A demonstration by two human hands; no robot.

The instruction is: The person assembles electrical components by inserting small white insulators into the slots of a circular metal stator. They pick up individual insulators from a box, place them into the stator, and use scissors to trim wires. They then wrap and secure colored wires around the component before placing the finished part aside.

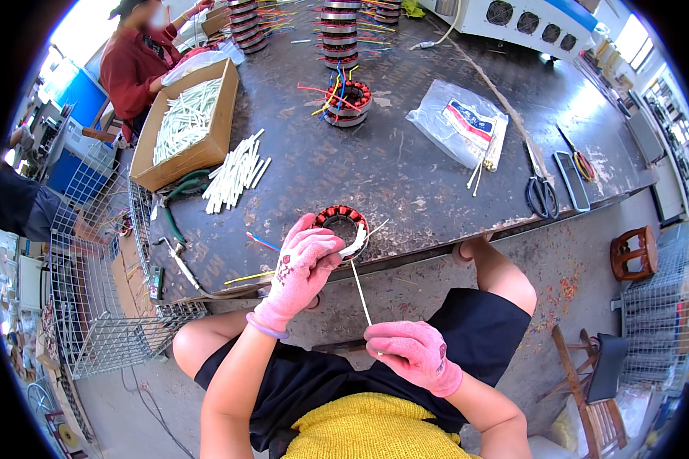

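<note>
At the near table edge rests a motor stator (337, 216), a ring with red-orange copper windings. My left hand (302, 264), in a pink glove, grips its near left side, fingers over the rim by a white sleeve piece (354, 249). Blue, red and yellow wires stick out to the left of this hand. A thin white cable tie (361, 294) runs taut from the stator down to my right hand (412, 352). That hand, also gloved in pink, pinches its lower end over my lap.
Loose white tubes (236, 172) lie beside a cardboard box (147, 174) of them. Green-handled pliers (177, 222), a plastic bag (436, 115) of white ties, black scissors (541, 197) and a phone (572, 182) lie around. Stacked stators (340, 38) stand farther back. A co-worker (134, 69) is at far left.
</note>
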